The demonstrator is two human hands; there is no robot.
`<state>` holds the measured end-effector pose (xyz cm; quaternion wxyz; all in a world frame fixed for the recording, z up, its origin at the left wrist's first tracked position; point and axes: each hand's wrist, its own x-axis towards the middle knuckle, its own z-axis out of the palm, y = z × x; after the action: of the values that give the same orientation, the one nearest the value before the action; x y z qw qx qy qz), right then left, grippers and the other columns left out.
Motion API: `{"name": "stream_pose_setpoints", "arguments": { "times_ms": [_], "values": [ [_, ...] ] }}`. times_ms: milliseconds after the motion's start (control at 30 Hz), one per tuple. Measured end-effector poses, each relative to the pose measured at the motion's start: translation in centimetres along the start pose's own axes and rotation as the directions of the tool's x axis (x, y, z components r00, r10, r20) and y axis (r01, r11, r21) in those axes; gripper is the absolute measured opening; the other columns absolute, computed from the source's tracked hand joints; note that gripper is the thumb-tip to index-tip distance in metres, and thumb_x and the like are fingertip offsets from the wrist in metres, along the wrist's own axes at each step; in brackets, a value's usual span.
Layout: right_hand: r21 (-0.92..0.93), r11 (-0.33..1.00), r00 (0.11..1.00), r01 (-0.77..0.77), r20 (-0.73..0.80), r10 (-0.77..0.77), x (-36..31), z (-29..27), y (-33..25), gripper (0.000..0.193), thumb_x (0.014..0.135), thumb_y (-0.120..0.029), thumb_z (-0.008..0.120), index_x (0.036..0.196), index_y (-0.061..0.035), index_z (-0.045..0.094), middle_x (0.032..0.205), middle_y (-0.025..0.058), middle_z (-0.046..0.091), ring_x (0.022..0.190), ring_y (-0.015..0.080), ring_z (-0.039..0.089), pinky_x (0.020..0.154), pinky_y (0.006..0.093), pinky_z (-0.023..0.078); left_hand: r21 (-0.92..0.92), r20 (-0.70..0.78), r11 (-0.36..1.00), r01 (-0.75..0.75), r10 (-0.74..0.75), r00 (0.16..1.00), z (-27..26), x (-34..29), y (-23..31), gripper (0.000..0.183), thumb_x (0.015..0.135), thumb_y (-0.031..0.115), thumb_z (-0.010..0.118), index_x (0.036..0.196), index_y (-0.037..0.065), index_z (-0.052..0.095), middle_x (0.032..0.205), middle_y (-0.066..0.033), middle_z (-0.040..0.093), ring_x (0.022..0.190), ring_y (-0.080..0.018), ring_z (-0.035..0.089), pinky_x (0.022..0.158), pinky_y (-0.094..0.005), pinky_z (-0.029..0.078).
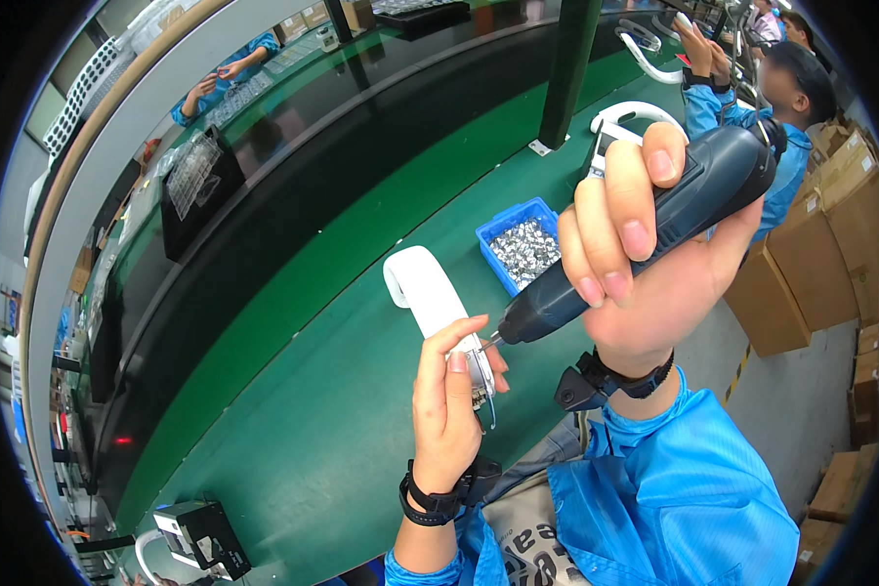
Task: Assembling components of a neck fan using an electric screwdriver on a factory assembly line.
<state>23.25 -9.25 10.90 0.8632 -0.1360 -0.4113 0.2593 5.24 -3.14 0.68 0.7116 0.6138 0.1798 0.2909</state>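
My left hand [441, 425] is closed round a white curved device [428, 291] with a hooked far end, held above the green bench. In my right hand [645, 293] is a dark electric screwdriver [547, 305], gripped round its body and slanting down to the left. Its thin bit [492, 341] meets the near end of the white device, close to my left fingertips. Whether a screw sits under the tip is too small to make out. Just beyond the screwdriver stands a blue bin [499, 264] of small shiny metal parts [525, 252].
A dark post [568, 78] rises from the green bench [313, 449]. Another white curved device [645, 109] lies behind my right hand. At lower left is a black-and-white box [205, 537]. A co-worker in blue [789, 176] works at upper right, near cardboard cartons [767, 303].
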Motion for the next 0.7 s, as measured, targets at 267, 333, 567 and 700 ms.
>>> {"name": "stream_pose_setpoints", "arguments": {
  "times_ms": [267, 333, 567, 700],
  "values": [
    [-0.053, 0.984, 0.975, -0.169, 0.136, 0.175, 0.3, 1.4, 0.2, 0.088, 0.093, -0.088, 0.043, 0.108, -0.0021, 0.055, 0.076, 0.0173, 0.063, 0.050, 0.0253, 0.057, 0.047, 0.0380, 0.050, 0.019, 0.001, 0.997, 0.069, -0.069, 0.998, -0.1, -0.2, -0.1, 0.036, 0.117, 0.020, 0.035, 0.139, 0.002, 0.057, 0.103, -0.0087, 0.066, 0.082, -0.0132, 0.066, 0.075, -0.0298, 0.057],
    [0.061, 0.995, 0.985, -0.085, 0.159, 0.074, 1.0, 2.1, 1.5, 0.094, 0.089, -0.092, 0.042, 0.107, -0.0009, 0.056, 0.073, 0.0178, 0.062, 0.049, 0.0249, 0.057, 0.047, 0.0381, 0.051, 0.009, -0.006, 0.998, 0.065, -0.065, 0.998, 0.2, -0.2, -0.3, 0.035, 0.117, 0.020, 0.036, 0.138, 0.002, 0.056, 0.103, -0.0086, 0.066, 0.081, -0.0128, 0.066, 0.074, -0.0293, 0.057],
    [-0.023, 0.999, 0.975, -0.031, 0.222, 0.035, 1.0, 1.1, 2.6, 0.103, 0.084, -0.098, 0.038, 0.102, 0.0019, 0.056, 0.068, 0.0192, 0.062, 0.048, 0.0210, 0.057, 0.043, 0.0336, 0.051, 0.000, -0.059, 0.999, 0.037, -0.037, 0.998, 0.9, -0.1, -0.2, 0.029, 0.116, 0.025, 0.042, 0.128, 0.001, 0.053, 0.089, -0.0099, 0.066, 0.073, -0.0144, 0.063, 0.067, -0.0275, 0.052],
    [-0.055, 0.998, 0.958, -0.014, 0.285, 0.030, 1.4, 0.4, 2.8, 0.105, 0.082, -0.100, 0.038, 0.102, 0.0020, 0.056, 0.069, 0.0196, 0.063, 0.048, 0.0206, 0.058, 0.044, 0.0337, 0.051, -0.024, -0.041, 0.999, 0.033, -0.034, 0.999, 0.7, -0.2, -0.3, 0.030, 0.116, 0.025, 0.041, 0.130, 0.001, 0.053, 0.090, -0.0100, 0.066, 0.073, -0.0148, 0.064, 0.067, -0.0276, 0.053]
  ]
}}
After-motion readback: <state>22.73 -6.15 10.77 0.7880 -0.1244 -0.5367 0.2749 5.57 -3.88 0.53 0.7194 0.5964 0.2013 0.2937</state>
